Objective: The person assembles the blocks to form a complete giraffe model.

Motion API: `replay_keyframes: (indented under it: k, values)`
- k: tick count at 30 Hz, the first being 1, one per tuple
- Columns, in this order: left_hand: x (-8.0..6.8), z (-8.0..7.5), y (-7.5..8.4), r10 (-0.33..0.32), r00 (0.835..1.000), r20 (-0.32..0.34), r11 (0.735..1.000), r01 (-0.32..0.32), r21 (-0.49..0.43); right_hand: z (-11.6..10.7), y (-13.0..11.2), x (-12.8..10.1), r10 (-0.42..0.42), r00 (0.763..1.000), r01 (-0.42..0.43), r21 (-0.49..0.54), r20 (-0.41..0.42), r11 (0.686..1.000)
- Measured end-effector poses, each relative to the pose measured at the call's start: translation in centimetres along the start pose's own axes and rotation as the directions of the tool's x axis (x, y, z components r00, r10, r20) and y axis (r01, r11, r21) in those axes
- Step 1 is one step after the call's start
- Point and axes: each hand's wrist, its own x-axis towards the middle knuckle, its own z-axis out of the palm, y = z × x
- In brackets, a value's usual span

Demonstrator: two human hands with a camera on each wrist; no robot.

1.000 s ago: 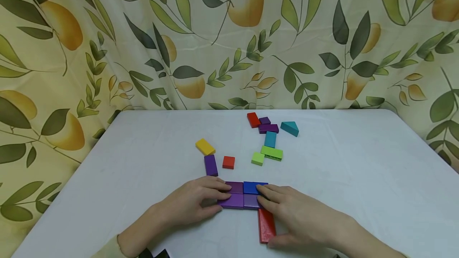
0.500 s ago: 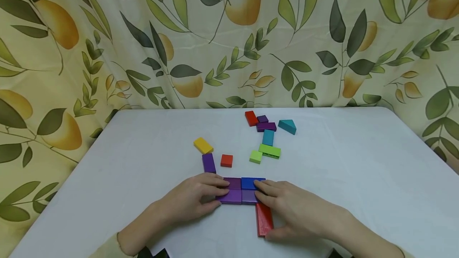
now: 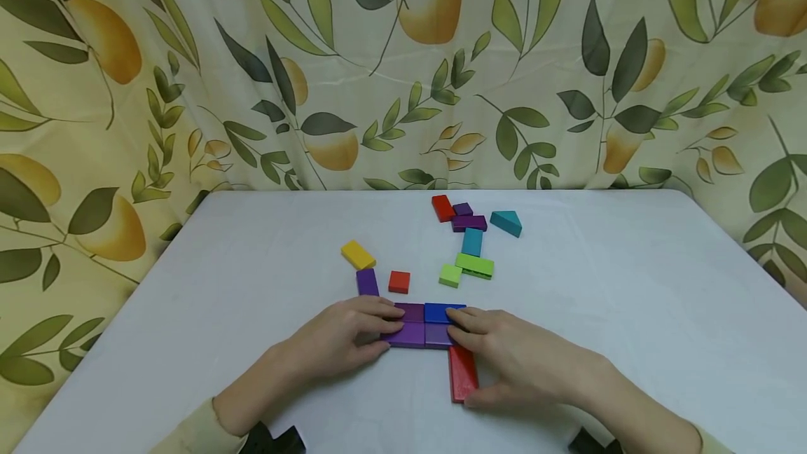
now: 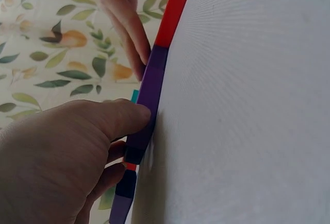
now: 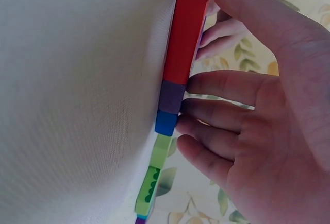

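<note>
In the head view my left hand (image 3: 343, 335) and right hand (image 3: 526, 356) lie at either end of a flat group of blocks. A dark magenta block (image 3: 412, 312) and a blue block (image 3: 438, 312) form its far row. A bright purple block (image 3: 406, 335) and a darker violet block (image 3: 436, 336) form the near row. A long red block (image 3: 463, 378) extends from the near right corner towards me. My left fingers touch the left end, its thumb (image 4: 131, 118) pressing the near side. My right fingers (image 5: 219, 85) touch the right side, its thumb at the red block's near end.
Just beyond the group are a standing-off purple block (image 3: 367, 281), a yellow block (image 3: 358, 255) and a small red block (image 3: 399, 281). Farther right, lime blocks (image 3: 476, 266), a teal block (image 3: 472, 242), purple blocks (image 3: 469, 223), a red block (image 3: 443, 208) and a teal triangle (image 3: 507, 223) lie on the white table (image 3: 630, 286).
Both hands have slid the joined blocks away from me, the long red one moving along with them. The gap to the loose purple and small red blocks has narrowed.
</note>
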Motion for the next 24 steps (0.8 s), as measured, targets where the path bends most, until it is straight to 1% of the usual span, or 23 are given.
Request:
replay_keyframes:
  k: [8, 14, 16, 18, 20, 24]
  values:
    - [0.1, 0.0, 0.0, -0.002, 1.000, -0.005, 1.000, 0.002, -0.006, -0.1, 0.0, -0.1, 0.002, 1.000, -0.002, 0.011, -0.008, 1.000]
    - [-0.1, 0.1, 0.2, 0.038, 0.999, -0.017, 0.999, -0.038, 0.022, -0.2, 0.1, -0.2, 0.018, 1.000, -0.018, 0.035, -0.009, 0.999]
    - [-0.1, 0.1, 0.3, 0.042, 0.999, -0.022, 0.999, -0.041, 0.029, -0.3, 0.0, -0.2, 0.018, 1.000, -0.017, 0.039, -0.020, 0.999]
    - [-0.1, 0.0, 0.3, 0.027, 0.999, -0.033, 0.999, -0.026, 0.034, -0.4, 0.0, 0.0, 0.007, 0.999, -0.005, 0.039, -0.041, 0.999]
    - [-0.1, -0.1, 0.3, -0.001, 0.999, -0.052, 0.999, 0.003, 0.035, -0.5, 0.0, 0.4, -0.020, 0.998, 0.022, 0.033, -0.067, 0.999]
    - [-0.3, -0.4, 0.0, -0.046, 0.991, -0.129, 0.997, 0.054, 0.056, -0.4, -0.2, 1.4, -0.092, 0.992, 0.095, 0.024, -0.089, 0.995]
